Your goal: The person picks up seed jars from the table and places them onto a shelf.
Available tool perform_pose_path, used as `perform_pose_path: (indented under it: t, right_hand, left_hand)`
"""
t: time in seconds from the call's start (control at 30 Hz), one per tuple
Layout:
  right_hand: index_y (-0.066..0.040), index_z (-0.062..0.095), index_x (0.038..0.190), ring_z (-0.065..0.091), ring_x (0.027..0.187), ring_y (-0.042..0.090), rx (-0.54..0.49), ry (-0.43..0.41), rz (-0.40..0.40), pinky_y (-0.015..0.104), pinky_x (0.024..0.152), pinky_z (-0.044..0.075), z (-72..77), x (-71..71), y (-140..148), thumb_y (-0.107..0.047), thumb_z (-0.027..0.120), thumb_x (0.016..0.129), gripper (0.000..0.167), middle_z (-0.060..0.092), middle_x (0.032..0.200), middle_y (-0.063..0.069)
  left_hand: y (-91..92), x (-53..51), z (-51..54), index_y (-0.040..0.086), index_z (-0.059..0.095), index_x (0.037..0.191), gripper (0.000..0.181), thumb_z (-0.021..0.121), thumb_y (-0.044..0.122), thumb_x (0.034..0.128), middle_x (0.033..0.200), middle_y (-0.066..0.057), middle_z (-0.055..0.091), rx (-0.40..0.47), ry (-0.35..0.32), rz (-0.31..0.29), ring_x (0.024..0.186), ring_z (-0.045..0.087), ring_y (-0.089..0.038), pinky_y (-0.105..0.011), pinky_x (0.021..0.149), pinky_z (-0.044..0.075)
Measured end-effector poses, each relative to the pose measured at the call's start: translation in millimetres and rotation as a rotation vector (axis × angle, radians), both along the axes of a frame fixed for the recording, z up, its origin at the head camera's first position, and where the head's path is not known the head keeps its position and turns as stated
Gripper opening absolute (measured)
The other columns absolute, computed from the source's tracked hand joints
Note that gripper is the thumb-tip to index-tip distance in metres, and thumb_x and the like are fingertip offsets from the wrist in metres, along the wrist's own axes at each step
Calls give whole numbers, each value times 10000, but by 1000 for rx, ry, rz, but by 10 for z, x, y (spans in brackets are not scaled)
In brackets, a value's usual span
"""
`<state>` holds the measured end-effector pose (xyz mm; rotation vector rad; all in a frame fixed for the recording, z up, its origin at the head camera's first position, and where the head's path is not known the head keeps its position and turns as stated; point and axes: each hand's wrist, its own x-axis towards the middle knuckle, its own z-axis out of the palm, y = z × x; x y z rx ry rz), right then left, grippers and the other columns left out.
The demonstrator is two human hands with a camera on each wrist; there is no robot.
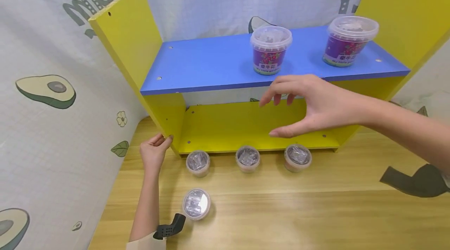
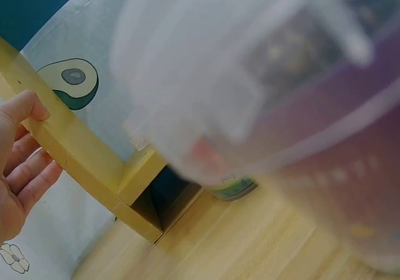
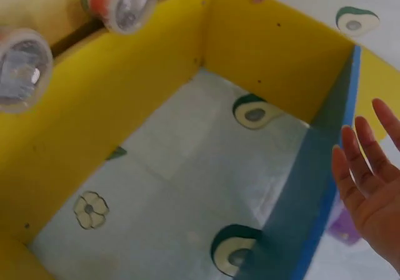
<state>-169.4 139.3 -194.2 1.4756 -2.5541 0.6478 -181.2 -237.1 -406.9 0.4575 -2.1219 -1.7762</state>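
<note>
My left hand [image 1: 154,153] holds the front edge of the shelf's yellow side panel [image 1: 123,43] low down. In the left wrist view the thumb lies on one side of that panel and the fingers on the other. My right hand [image 1: 306,105] hovers in front of the blue shelf board [image 1: 207,62], thumb and fingers spread apart, holding nothing. On that board stand two clear-lidded purple tubs with flower labels, a middle tub [image 1: 270,52] just above my right hand and a right tub [image 1: 346,45]. The lower yellow board [image 1: 218,125] lies beneath.
Along the shelf's front on the wooden floor stand a left tub [image 1: 198,163], a centre tub [image 1: 247,158] and another tub [image 1: 297,157]. A closer tub [image 1: 196,204] sits beside my left forearm. Behind hangs an avocado-print cloth [image 1: 211,0].
</note>
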Motion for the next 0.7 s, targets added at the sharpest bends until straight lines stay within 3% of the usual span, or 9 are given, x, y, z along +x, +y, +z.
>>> perform_pose_path:
  t: [0.23, 0.7]
  right_hand:
    - [-283, 594, 1071, 462, 850, -14, 9, -33, -4, 197, 648, 426, -245, 62, 67, -343, 796, 697, 429, 551, 1034, -208]
    - [-281, 585, 1095, 467, 858, 1, 15, -131, -32, 206, 669, 446, -423, 46, 72, -373, 769, 727, 422, 555, 1061, -197]
  left_hand:
    - [5, -17, -24, -89, 575, 1161, 457, 720, 69, 758, 1208, -256, 551, -5, 15, 1, 1077, 572, -341, -99, 670, 505]
    - [6, -21, -42, -84, 584, 1149, 439, 724, 55, 757, 1189, -255, 558, 3, 26, 7, 1063, 578, -333, -105, 666, 508]
